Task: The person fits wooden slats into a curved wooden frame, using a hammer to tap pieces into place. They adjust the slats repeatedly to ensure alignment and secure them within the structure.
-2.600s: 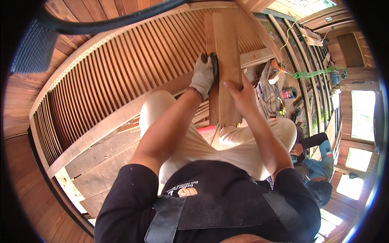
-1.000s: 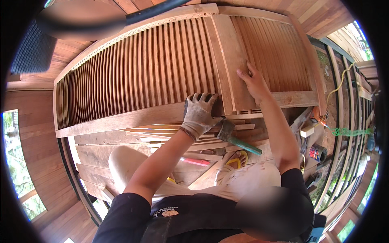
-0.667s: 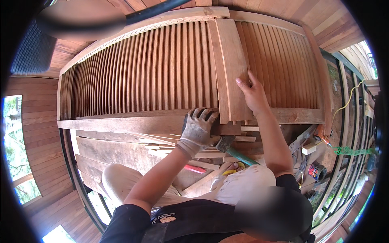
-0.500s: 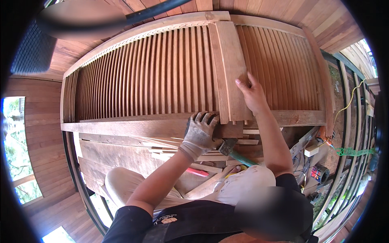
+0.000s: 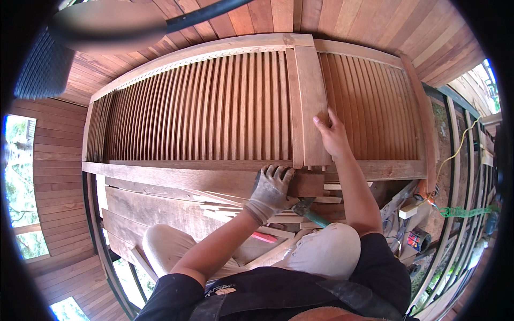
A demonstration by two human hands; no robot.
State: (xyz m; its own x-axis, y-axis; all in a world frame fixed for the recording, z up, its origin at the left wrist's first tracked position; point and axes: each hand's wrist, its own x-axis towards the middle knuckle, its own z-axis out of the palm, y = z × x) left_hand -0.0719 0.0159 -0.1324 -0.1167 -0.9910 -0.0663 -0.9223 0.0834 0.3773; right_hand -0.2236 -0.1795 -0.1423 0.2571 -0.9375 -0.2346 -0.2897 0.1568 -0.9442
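A large louvered wooden panel (image 5: 198,112) lies in front of me, its slats set side by side within a frame. My left hand (image 5: 270,190), in a worn work glove, has its fingers curled over the near long rail (image 5: 176,175) close to that rail's right end. My bare right hand (image 5: 334,138) grips the right edge of the wide crosspiece (image 5: 312,101), thumb on top. Short tenons show at the crosspiece's near end, beside the long rail. Just below the glove is a hammer (image 5: 304,207) with a dark head and green handle.
Loose wood strips (image 5: 281,219) and a red-handled tool (image 5: 264,237) lie between the panel and my knees. Right of me are a can (image 5: 417,241), a pale wood block (image 5: 412,208), a yellow cord (image 5: 458,142) and green netting (image 5: 466,211). A plank wall (image 5: 369,21) stands behind the panel.
The panel and both hands appear lower in the picture, as my view has shifted. Both hands keep about the same places on the wood.
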